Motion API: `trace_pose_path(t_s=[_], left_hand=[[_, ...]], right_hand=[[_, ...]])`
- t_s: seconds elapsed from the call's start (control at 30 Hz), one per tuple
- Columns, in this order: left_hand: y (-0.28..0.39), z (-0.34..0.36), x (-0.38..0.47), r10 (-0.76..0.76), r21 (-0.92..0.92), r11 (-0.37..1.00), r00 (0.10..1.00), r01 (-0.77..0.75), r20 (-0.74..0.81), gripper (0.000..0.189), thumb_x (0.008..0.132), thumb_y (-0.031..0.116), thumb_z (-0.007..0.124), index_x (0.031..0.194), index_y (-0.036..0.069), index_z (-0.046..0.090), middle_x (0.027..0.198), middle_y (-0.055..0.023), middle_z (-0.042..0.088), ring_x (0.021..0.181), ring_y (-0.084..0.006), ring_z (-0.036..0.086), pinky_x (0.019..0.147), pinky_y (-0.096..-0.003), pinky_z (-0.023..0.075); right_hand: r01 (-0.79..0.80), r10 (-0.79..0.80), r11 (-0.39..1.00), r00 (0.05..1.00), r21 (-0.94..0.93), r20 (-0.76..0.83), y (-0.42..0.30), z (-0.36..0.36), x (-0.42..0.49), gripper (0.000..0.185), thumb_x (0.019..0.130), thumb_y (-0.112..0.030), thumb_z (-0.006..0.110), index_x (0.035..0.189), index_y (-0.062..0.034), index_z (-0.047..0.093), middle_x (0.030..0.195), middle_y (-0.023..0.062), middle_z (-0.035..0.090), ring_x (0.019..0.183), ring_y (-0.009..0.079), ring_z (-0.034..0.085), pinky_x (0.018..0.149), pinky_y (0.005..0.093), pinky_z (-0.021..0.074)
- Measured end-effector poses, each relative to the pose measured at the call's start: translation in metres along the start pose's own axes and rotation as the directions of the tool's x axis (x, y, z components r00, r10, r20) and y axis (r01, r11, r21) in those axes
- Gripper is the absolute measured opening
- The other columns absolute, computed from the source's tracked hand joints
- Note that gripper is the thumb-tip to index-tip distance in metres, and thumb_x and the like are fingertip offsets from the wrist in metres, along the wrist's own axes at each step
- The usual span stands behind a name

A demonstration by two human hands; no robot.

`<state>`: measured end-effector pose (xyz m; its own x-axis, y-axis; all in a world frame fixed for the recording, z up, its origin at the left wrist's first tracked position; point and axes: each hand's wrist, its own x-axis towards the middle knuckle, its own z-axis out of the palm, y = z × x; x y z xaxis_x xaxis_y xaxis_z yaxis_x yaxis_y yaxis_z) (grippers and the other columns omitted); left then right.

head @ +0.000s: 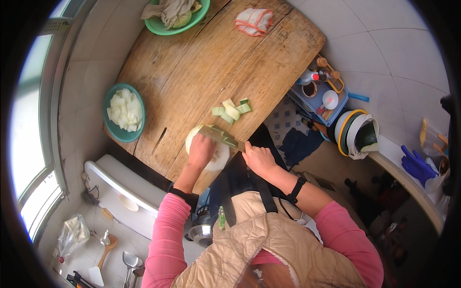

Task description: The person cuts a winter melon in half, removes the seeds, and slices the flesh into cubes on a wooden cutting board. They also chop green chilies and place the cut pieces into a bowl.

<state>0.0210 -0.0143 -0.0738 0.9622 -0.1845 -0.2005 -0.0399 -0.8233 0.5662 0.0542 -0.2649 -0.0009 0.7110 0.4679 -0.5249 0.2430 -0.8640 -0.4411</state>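
Observation:
My right hand grips the handle of a kitchen knife, its broad blade lying across a thick round slice of pale winter melon near the edge of the wooden table. My left hand rests on the melon at the blade's far end; its fingertips are partly hidden by the blade. Just beyond the blade lie several cut strips of green rind. To the left, a teal bowl holds white melon pieces.
At the table's far side are a green basin with a cloth and a folded white cloth with orange edging. A blue tray with bottles and cups stands right, near stacked basins. A white sink is lower left.

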Motion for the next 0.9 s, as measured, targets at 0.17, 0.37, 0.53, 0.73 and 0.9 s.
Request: trace_pose_path(t_s=[0.17, 0.37, 0.53, 0.73, 0.9], left_hand=[[0.004, -0.001, 0.002, -0.009, -0.016, 1.000, 1.000, 0.009, -0.012, 0.039, 0.076, 0.000, 0.069, 0.115, 0.004, 0.062, 0.119, -0.0189, 0.059, 0.108, -0.0406, 0.057, 0.090, -0.0477, 0.0483], [0.012, -0.007, 0.006, 0.006, -0.058, 0.998, 0.999, -0.008, -0.034, 0.041, 0.075, -0.002, 0.066, 0.115, 0.007, 0.063, 0.118, -0.0144, 0.060, 0.107, -0.0368, 0.057, 0.092, -0.0453, 0.0476], [0.018, -0.013, 0.005, 0.023, -0.094, 0.995, 0.999, -0.027, -0.039, 0.045, 0.074, 0.000, 0.067, 0.118, 0.008, 0.062, 0.117, -0.0139, 0.060, 0.107, -0.0376, 0.056, 0.093, -0.0460, 0.0457], [0.018, -0.010, 0.007, 0.153, -0.024, 0.988, 0.988, -0.153, 0.014, 0.037, 0.074, -0.001, 0.067, 0.110, 0.007, 0.065, 0.112, -0.0129, 0.061, 0.108, -0.0356, 0.057, 0.093, -0.0453, 0.0446], [0.016, -0.003, 0.007, 0.162, 0.025, 0.987, 0.987, -0.162, -0.009, 0.026, 0.071, 0.003, 0.067, 0.096, 0.005, 0.061, 0.097, -0.0133, 0.056, 0.098, -0.0355, 0.055, 0.090, -0.0473, 0.0434]], right_hand=[[0.007, -0.012, 0.998, 0.998, 0.068, 0.067, 0.004, -0.007, 0.017, 0.027, 0.094, -0.024, 0.064, 0.101, 0.0007, 0.060, 0.072, 0.0184, 0.070, 0.071, 0.0373, 0.071, 0.063, 0.0482, 0.0555], [0.027, -0.036, 0.994, 0.996, 0.109, 0.081, 0.016, 0.016, 0.059, 0.025, 0.095, -0.026, 0.061, 0.099, -0.0014, 0.061, 0.080, 0.0215, 0.071, 0.079, 0.0390, 0.072, 0.070, 0.0499, 0.0565], [-0.042, 0.027, 0.957, 0.998, 0.288, 0.058, 0.031, 0.024, 0.061, 0.028, 0.099, -0.030, 0.056, 0.096, -0.0030, 0.061, 0.080, 0.0221, 0.070, 0.079, 0.0435, 0.069, 0.073, 0.0547, 0.0539], [-0.044, 0.030, 0.971, 0.998, 0.235, 0.061, 0.017, 0.017, 0.016, 0.027, 0.097, -0.026, 0.059, 0.097, 0.0008, 0.057, 0.075, 0.0232, 0.070, 0.075, 0.0422, 0.070, 0.070, 0.0521, 0.0559], [-0.072, 0.055, 0.974, 0.995, 0.215, 0.083, 0.009, 0.016, -0.009, 0.025, 0.096, -0.023, 0.060, 0.101, 0.0001, 0.053, 0.076, 0.0219, 0.070, 0.074, 0.0422, 0.069, 0.069, 0.0526, 0.0553]])
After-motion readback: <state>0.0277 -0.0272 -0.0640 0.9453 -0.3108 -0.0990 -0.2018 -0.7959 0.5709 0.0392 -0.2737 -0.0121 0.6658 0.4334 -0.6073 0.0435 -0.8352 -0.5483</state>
